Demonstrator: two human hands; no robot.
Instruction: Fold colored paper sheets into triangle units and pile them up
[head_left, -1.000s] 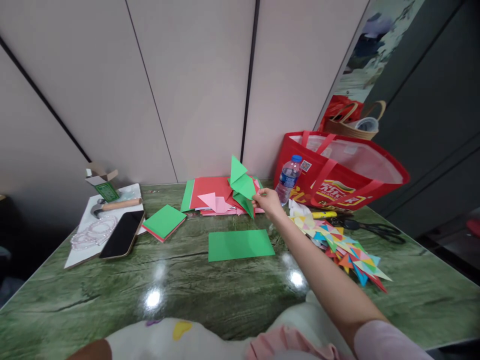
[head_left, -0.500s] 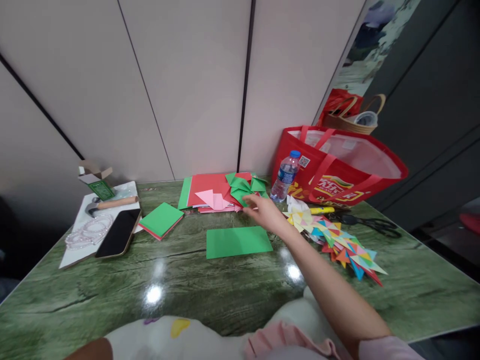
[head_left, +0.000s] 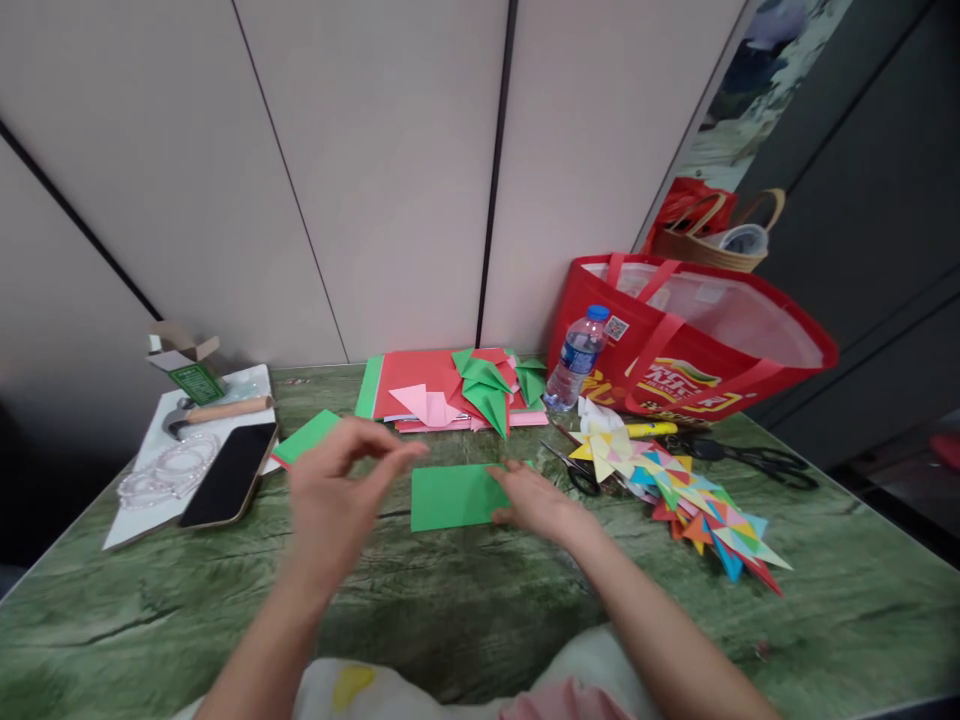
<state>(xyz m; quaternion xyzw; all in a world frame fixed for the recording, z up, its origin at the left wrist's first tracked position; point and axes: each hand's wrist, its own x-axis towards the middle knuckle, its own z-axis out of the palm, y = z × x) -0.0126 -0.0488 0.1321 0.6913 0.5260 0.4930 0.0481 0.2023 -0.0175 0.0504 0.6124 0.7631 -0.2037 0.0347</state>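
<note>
A green paper rectangle (head_left: 454,498) lies flat on the table in front of me. My right hand (head_left: 536,500) rests over its right end, fingers apart and touching the paper. Left of the sheet, my left hand (head_left: 337,490) is raised above the table. Its fingers are bent and smeared by motion, so whether they hold anything is unclear. Behind that hand is a small stack of green and red paper squares (head_left: 309,435), partly hidden by it. Folded green paper pieces (head_left: 486,390) and a pink folded piece (head_left: 427,403) lie on a pile of coloured sheets (head_left: 409,370) at the back.
Left stand a phone (head_left: 231,475), a hammer (head_left: 229,408), a bead string (head_left: 169,470) and an open small box (head_left: 191,375). Right are a water bottle (head_left: 576,360), a red bag (head_left: 675,340), small scissors (head_left: 583,480), black scissors (head_left: 765,462) and colourful folded paper points (head_left: 697,500).
My right hand has come down from the folded green pieces onto the right end of the green rectangle. My left hand has entered from below, in front of the paper squares.
</note>
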